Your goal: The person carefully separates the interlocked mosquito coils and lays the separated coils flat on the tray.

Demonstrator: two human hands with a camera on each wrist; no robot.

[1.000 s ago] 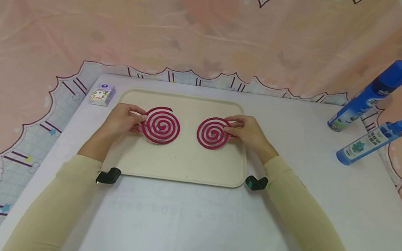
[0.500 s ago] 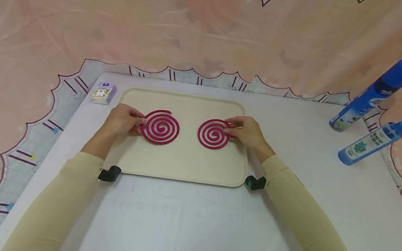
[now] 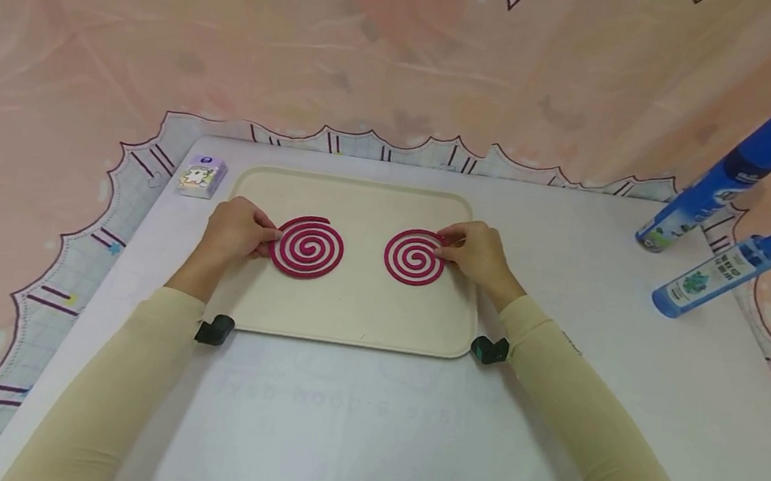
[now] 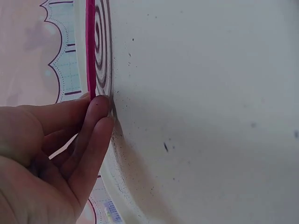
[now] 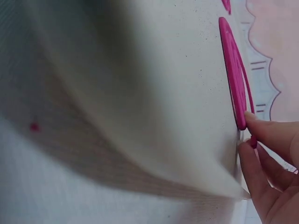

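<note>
Two magenta mosquito coils are at the cream tray [image 3: 356, 312] in the head view. The left hand [image 3: 237, 228] pinches the left coil [image 3: 311, 248] at its outer left edge, thumb on top and fingers beneath. In the left wrist view that coil [image 4: 90, 46] shows edge-on, close over the tray, its spiral shadow beside it. On the other side the right hand [image 3: 478, 253] pinches the right coil [image 3: 415, 258] by its right edge. The right wrist view has this coil [image 5: 232, 70] slanting low over the tray, its outer ring standing slightly apart near the fingertips.
A small purple-and-white box [image 3: 201, 177] stands at the tray's far left corner. A blue spray can [image 3: 723, 184] and a blue spray bottle [image 3: 728, 272] stand at the right. Patterned cloth [image 3: 406, 60] hangs behind the white table [image 3: 335, 433].
Both coils have come down closer to the tray and lie flatter, each still pinched by its hand. The right coil has shifted slightly right. The head view has moved a little.
</note>
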